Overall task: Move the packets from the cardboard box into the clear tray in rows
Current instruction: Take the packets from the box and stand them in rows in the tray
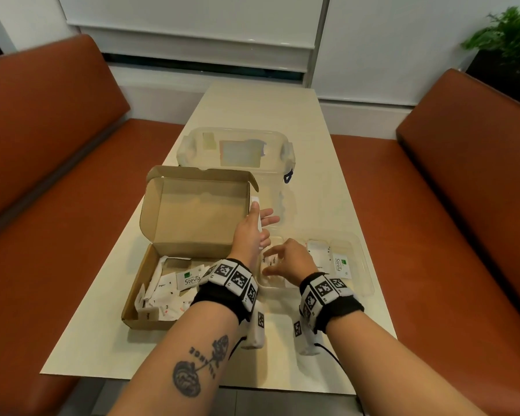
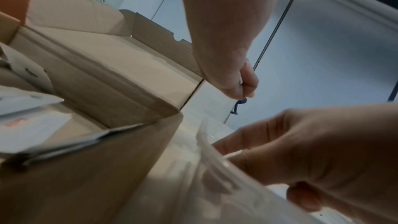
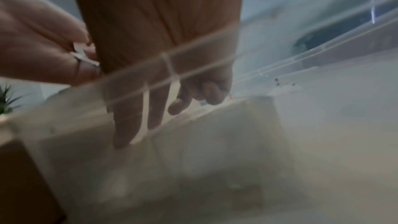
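Observation:
The open cardboard box (image 1: 131,298) lies at the left with several white packets (image 1: 168,292) loose in it. To its right the clear tray (image 1: 364,265) holds a few packets, one a Stevia packet (image 1: 339,263). My left hand (image 1: 260,219) is raised beside the box lid (image 1: 192,211) and pinches a white packet (image 1: 256,207), which the right wrist view shows too as the packet (image 3: 84,55). My right hand (image 1: 278,259) hovers over the tray's left end, fingers (image 3: 155,108) relaxed and spread behind the tray rim (image 3: 193,67), holding nothing.
A larger clear lidded container (image 1: 234,151) with a blue latch (image 1: 288,177) stands behind the box. Everything rests on a narrow cream table (image 1: 252,106) between two brown benches (image 1: 42,130). A plant (image 1: 511,34) stands at the far right.

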### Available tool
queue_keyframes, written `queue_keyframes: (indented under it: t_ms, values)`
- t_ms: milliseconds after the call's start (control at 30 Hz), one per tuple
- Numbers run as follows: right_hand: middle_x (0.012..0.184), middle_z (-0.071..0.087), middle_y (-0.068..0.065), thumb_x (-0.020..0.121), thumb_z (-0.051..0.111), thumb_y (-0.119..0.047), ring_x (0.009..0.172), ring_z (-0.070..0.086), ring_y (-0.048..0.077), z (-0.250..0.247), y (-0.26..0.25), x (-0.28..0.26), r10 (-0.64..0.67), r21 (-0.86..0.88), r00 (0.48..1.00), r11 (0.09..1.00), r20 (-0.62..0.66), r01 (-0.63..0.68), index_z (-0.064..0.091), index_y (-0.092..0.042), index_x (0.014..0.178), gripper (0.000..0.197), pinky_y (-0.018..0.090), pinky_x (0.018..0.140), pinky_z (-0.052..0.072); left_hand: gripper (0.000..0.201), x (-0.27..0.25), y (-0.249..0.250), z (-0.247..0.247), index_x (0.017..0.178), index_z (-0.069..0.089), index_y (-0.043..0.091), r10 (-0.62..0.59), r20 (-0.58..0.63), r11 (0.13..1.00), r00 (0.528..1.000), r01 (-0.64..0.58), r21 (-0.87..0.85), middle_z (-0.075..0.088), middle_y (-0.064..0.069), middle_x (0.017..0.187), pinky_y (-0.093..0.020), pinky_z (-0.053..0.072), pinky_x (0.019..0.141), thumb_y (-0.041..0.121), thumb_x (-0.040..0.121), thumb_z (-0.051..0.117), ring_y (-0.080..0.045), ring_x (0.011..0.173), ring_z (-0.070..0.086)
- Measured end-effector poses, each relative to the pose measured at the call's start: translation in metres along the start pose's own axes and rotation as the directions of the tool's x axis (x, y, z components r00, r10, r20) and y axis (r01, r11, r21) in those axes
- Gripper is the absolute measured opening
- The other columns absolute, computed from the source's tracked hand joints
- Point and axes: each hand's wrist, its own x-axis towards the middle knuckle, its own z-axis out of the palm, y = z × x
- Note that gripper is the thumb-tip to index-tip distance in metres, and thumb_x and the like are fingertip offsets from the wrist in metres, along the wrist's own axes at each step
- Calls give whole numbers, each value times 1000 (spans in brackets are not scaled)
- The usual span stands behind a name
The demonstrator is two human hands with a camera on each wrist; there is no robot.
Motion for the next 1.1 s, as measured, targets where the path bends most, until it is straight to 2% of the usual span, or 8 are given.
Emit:
queue_keyframes:
  t_ms: [167,333,500,567,733,867,1000,1100]
  values:
    - [90,50,0,74,75,-33,84,52,15,-1,3,-3,-8,40,999,999,-31,9,70,-28,108,36,25,73,38,53,-1,2,3,108,57,4,-37,18,999,999,38,-30,67,-11,99,-14,22,33,48,101,29,-3,34,28]
    - [82,61,-4,90,57,-19,72,51,10,-25,-3,-1,73,389,939,919,-337,68,69,-17,104,18,22,69,35,65,-6,2,2,111,61,0,-110,74,994,991,108,26,68,-13,105,-14,18,31,50,101,21,-5,30,26]
    - [101,70,-6,86,49,-7,102,58,8,-41,-12,-6,49,651,962,745,-269,144,70,-19,98,27,23,87,42,67,-7,7,7,95,71,4,-86,83,993,993,78,92,72,-13,102,-15,24,32,51,101,24,-11,32,38]
    - [89,72,-14,85,46,-11,89,58,-5,-42,-13,-10,31,738,976,660,-218,143,73,-24,90,30,17,77,41,62,-8,8,10,92,69,3,-80,76,993,994,74,88,71,-16,98,-16,27,33,49,101,28,-14,32,41]
    - [88,71,1,96,46,-29,81,66,12,-42,-4,-7,102,813,980,577,-171,82,70,-16,93,27,20,71,49,59,-15,4,9,101,65,2,-179,111,964,978,152,217,65,-17,86,-14,25,33,51,99,33,-12,35,40]
    - [71,69,2,88,62,-14,70,69,12,-43,1,-6,43,862,987,495,-155,114,68,-7,76,15,19,66,54,51,-17,-3,15,106,62,8,-203,111,955,973,172,241,61,-10,80,-18,35,35,51,99,36,-15,40,48]
    - [63,61,-4,86,65,-17,55,53,2,-47,10,-5,152,784,934,596,-323,174,64,-15,68,18,10,55,43,56,-12,-6,14,105,63,2,-177,39,964,983,165,206,69,-16,97,-32,54,66,46,102,28,-24,78,67]
    - [68,64,3,87,64,-12,55,56,9,-50,18,-5,248,858,913,484,-324,173,63,-8,82,6,17,55,48,51,-9,-8,11,112,61,3,-90,-30,977,995,94,189,65,-14,110,-31,49,79,41,103,27,-22,101,61]
